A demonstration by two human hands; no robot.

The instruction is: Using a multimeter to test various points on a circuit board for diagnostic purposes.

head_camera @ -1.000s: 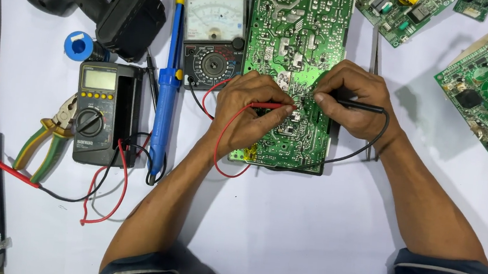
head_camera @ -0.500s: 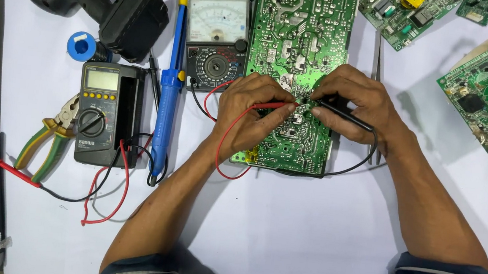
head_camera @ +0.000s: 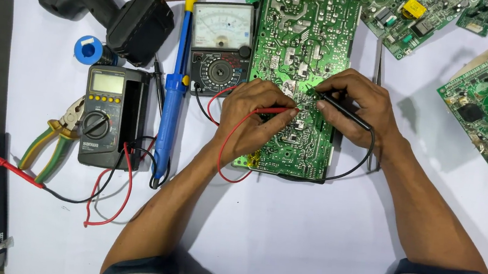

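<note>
Carefully, the left hand (head_camera: 255, 117) is pinching the red probe (head_camera: 273, 110) and the right hand (head_camera: 357, 109) is gripping the black probe (head_camera: 342, 109), tips steadying at the green circuit board's (head_camera: 301, 35) six o'clock half.

Red probe (head_camera: 273, 110), black probe (head_camera: 342, 110) touching green board (head_camera: 300, 53).

an electronics repair bench: circuit boards (head_camera: 298, 71), multimeters (head_camera: 106, 115), a soldering iron (head_camera: 172, 88), pliers (head_camera: 56, 137).
</note>
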